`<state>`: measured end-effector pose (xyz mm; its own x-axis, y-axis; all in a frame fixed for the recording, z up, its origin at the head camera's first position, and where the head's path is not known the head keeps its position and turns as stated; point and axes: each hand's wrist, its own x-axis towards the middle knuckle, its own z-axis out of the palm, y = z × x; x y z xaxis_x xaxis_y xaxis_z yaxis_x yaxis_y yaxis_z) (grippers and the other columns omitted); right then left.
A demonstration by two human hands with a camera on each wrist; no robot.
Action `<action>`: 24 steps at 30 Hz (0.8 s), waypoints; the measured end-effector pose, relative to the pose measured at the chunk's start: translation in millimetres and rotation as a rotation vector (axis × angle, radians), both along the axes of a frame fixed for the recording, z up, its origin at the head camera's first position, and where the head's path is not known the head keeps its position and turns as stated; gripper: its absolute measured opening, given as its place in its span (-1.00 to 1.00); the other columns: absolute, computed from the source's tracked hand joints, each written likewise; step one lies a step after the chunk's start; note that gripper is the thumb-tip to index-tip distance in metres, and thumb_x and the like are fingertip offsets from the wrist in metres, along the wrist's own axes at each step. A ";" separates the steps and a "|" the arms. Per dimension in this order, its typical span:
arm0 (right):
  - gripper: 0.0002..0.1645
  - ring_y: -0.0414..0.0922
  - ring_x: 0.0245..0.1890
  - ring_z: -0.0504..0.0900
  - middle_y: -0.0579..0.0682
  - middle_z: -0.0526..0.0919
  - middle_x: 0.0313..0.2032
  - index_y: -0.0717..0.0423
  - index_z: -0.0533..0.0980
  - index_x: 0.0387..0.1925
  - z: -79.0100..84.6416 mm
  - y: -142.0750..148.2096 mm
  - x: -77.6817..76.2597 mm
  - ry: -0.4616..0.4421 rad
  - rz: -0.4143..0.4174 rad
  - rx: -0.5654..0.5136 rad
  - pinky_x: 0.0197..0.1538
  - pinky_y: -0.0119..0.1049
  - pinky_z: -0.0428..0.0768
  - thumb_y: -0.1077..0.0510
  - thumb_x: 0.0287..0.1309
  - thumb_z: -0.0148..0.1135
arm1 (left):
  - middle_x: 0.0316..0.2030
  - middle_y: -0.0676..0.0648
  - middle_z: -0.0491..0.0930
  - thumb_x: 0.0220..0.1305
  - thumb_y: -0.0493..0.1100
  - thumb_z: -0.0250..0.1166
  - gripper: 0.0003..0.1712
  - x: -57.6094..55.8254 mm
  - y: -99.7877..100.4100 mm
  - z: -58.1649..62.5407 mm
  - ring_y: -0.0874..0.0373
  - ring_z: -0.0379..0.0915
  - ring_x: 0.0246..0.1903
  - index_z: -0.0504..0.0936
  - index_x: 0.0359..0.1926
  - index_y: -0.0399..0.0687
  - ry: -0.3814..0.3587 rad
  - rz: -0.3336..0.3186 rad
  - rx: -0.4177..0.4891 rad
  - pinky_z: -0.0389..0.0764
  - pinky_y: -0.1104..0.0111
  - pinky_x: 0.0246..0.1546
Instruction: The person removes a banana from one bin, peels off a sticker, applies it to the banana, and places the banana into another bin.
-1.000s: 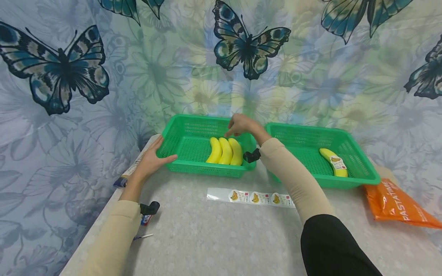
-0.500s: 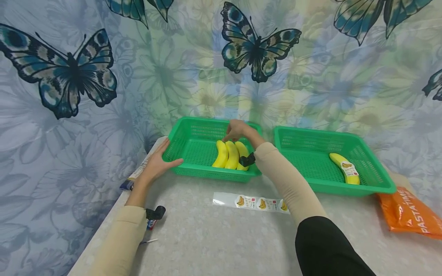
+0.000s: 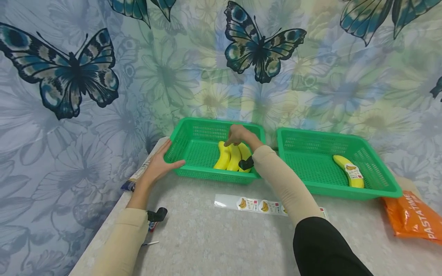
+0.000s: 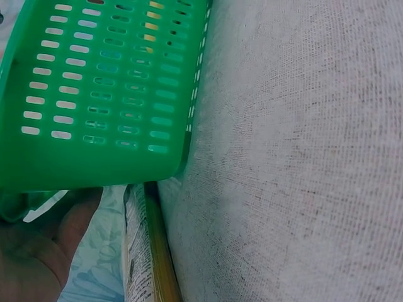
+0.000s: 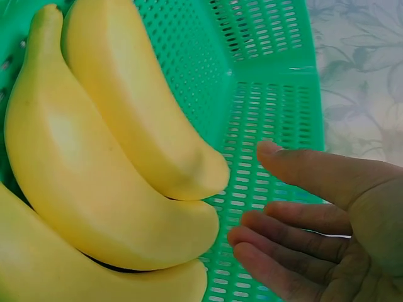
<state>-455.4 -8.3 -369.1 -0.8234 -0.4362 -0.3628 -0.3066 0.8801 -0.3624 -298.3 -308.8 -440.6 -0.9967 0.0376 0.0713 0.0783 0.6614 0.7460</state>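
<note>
In the head view, several yellow bananas (image 3: 223, 156) lie side by side in the left green basket (image 3: 193, 153). My right hand (image 3: 239, 135) is over their far ends, near the basket's back wall. Seen from the right wrist, the fingers (image 5: 277, 264) and thumb (image 5: 308, 173) extend toward the banana ends with nothing between them. My left hand (image 3: 159, 165) is at the front-left corner of this basket, thumb at the front rim and fingers spread along the left side. The left wrist view shows that hand (image 4: 31, 264) under the basket's rim, partly hidden.
A second green basket (image 3: 304, 165) stands to the right, holding one banana (image 3: 350, 172) with a sticker. A strip of banana labels (image 3: 248, 204) lies in front, partly behind the right sleeve. An orange bag (image 3: 412, 218) sits far right; a printed packet (image 3: 138, 174) lies by the left edge.
My right hand has come down and slightly left over the bananas' far ends. The left hand keeps its place at the basket corner. The head view has shifted a little.
</note>
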 end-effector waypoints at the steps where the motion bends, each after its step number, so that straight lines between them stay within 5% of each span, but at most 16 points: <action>1: -0.53 0.03 -0.10 0.70 0.15 0.68 -0.06 0.22 0.63 -0.08 -1.3 -1.6 -0.6 -0.001 -0.004 0.005 0.01 -0.17 0.69 -0.06 0.12 0.40 | 0.57 0.10 -0.30 0.08 0.37 0.34 0.22 0.3 0.1 0.4 -0.23 -0.34 0.53 -0.23 0.55 0.30 0.001 0.001 0.000 -0.08 -0.41 0.34; 9: -0.61 -0.04 -0.27 0.70 0.09 0.72 -0.31 0.20 0.66 -0.36 -13.2 -11.0 -2.1 0.012 0.012 0.048 -0.03 -0.19 0.70 -0.09 0.12 0.40 | 0.57 0.05 -0.29 0.09 0.36 0.34 0.21 1.7 -1.1 0.5 -0.22 -0.34 0.53 -0.22 0.56 0.28 0.007 -0.004 0.001 -0.07 -0.39 0.35; 14: -0.59 -0.12 -0.46 0.59 -0.01 0.57 -0.56 0.12 0.54 -0.55 -21.4 -16.3 0.9 0.037 0.016 0.076 -0.10 -0.22 0.67 -0.11 0.11 0.40 | 0.57 0.02 -0.26 0.09 0.34 0.35 0.21 1.9 -1.1 -0.4 -0.22 -0.33 0.53 -0.20 0.56 0.27 0.018 0.000 0.010 -0.07 -0.40 0.34; 24: -0.58 -0.15 -0.48 0.68 0.00 0.63 -0.54 0.15 0.57 -0.41 -29.5 -26.4 5.1 -0.020 0.033 0.112 -0.34 -0.40 0.68 -0.15 0.13 0.37 | 0.57 0.09 -0.27 0.08 0.35 0.34 0.21 2.0 1.0 -0.2 -0.22 -0.33 0.53 -0.20 0.56 0.28 0.014 0.002 0.012 -0.07 -0.40 0.34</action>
<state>-450.3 -34.7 -398.5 -0.8015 -0.4187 -0.4270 -0.3296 0.9050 -0.2689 -296.3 -307.8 -440.8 -0.9957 0.0346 0.0857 0.0875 0.6528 0.7524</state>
